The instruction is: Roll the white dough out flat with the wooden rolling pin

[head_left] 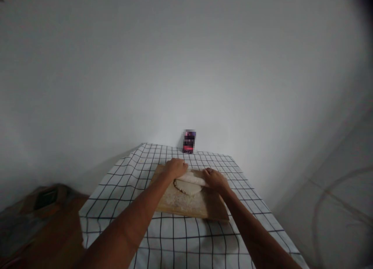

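A pale, floury rolling pin [192,179] lies across a flattened round of dough [189,188] on a wooden board [182,206]. My left hand [176,168] is closed over the pin's left end, and my right hand [216,179] is closed over its right end. The dough shows mostly on the near side of the pin; its far part is hidden under the pin. Loose flour dusts the board around it.
The board rests on a table with a white, black-checked cloth [186,238]. A blurred dark and red upright object [189,141] stands at the back against the grey wall [186,67]. A cardboard box [46,201] sits low at the left.
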Motion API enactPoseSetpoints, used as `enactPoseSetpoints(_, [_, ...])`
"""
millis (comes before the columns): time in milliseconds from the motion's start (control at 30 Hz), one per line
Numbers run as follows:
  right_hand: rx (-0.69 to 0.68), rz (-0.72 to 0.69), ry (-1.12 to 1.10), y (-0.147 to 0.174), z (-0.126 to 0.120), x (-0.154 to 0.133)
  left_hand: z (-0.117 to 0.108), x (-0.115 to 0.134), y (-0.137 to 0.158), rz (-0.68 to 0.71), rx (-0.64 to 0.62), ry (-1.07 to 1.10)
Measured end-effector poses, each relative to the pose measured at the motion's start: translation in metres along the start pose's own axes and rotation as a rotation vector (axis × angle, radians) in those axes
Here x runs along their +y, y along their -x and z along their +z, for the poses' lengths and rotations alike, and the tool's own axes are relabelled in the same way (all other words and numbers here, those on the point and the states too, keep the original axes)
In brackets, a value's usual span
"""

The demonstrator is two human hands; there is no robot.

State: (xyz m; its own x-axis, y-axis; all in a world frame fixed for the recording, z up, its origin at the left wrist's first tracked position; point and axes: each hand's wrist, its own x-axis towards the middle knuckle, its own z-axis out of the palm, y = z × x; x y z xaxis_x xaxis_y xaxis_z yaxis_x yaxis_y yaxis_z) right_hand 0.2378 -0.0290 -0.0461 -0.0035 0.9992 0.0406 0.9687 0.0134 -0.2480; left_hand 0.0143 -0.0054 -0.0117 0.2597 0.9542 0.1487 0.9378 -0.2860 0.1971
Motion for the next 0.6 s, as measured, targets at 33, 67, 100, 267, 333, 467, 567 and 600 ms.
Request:
enactPoseSetpoints(33, [0.000,0.007,-0.021,0.005,0.000,-0.001,-0.001,0.001,0.005,0.015,0.006,-0.002])
enactPoseSetpoints(67, [0.002,0.022,-0.043,0.010,-0.001,-0.002,-0.001,0.002,0.010,0.027,0.013,-0.005])
enactPoseSetpoints(100, [0.009,0.039,-0.062,0.016,-0.001,-0.003,-0.001,0.003,0.017,0.035,0.022,-0.010])
enactPoseSetpoints(267, [0.102,-0.044,-0.042,0.058,0.002,-0.008,0.005,0.005,0.057,0.095,0.100,-0.052])
enactPoseSetpoints(333, [0.128,-0.148,-0.004,0.076,0.004,-0.008,0.007,0.005,0.071,0.151,0.135,-0.058])
enactPoseSetpoints(467, [0.144,-0.146,-0.003,0.089,0.004,-0.010,0.006,0.006,0.078,0.130,0.140,-0.059])
enactPoseSetpoints(567, [0.133,-0.065,-0.051,0.075,0.000,-0.011,0.005,0.005,0.063,0.063,0.094,-0.082])
enactPoseSetpoints(600, [0.118,-0.039,-0.068,0.067,-0.001,-0.011,0.004,0.004,0.056,0.056,0.070,-0.084])
